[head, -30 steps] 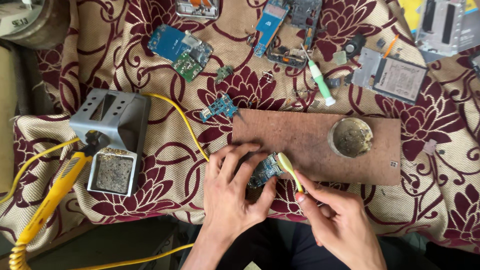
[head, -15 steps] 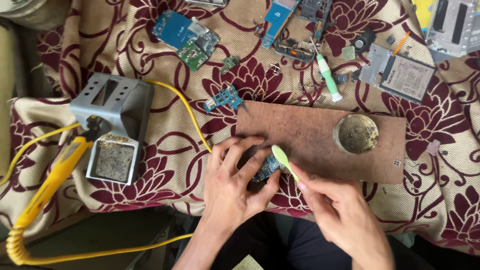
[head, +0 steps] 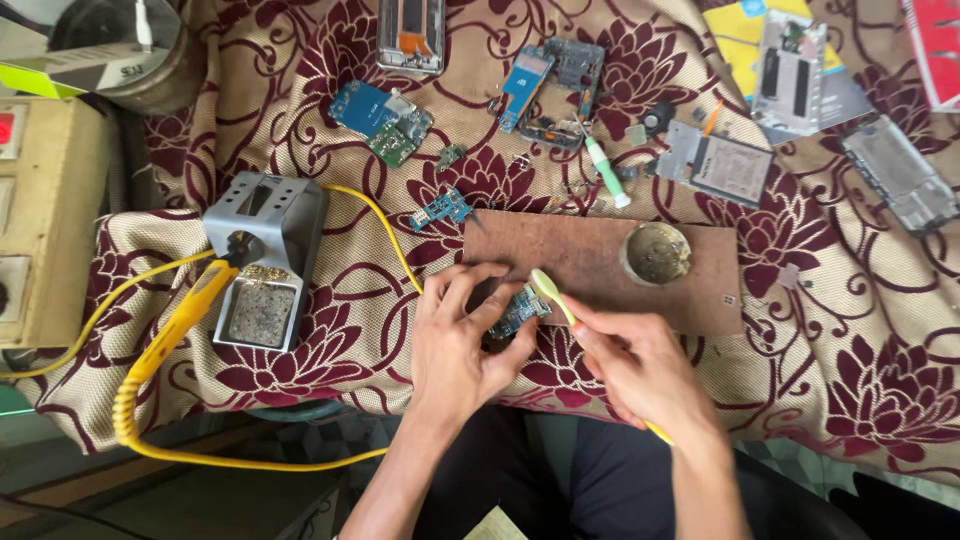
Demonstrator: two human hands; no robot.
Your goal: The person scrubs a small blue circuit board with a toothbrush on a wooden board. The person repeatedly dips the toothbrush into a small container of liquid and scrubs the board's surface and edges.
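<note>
Holding a small blue circuit board (head: 520, 312), your left hand (head: 458, 335) has its fingers closed on the board's edges, pinning it at the near edge of the brown board (head: 600, 262) on the table (head: 860, 400). The circuit board is blue with tiny dark components; most of it is hidden under your fingers. Your right hand (head: 635, 368) is clamped on a yellow-green toothbrush (head: 550, 292), its pale head lying just over the circuit board, between your two hands.

Beyond your right hand, a round tin (head: 656, 253) stands on the brown board; its inside is a dull, stained grey-yellow, and what it contains cannot be told. Well to the left of your left hand, a grey soldering stand (head: 262, 240) holds a yellow soldering iron (head: 175, 325), and its front tray carries a greyish sponge (head: 260, 313). Further beyond both hands, loose blue and green boards (head: 385, 115) and phone frames (head: 720, 165) lie scattered on the flowered cloth.
</note>
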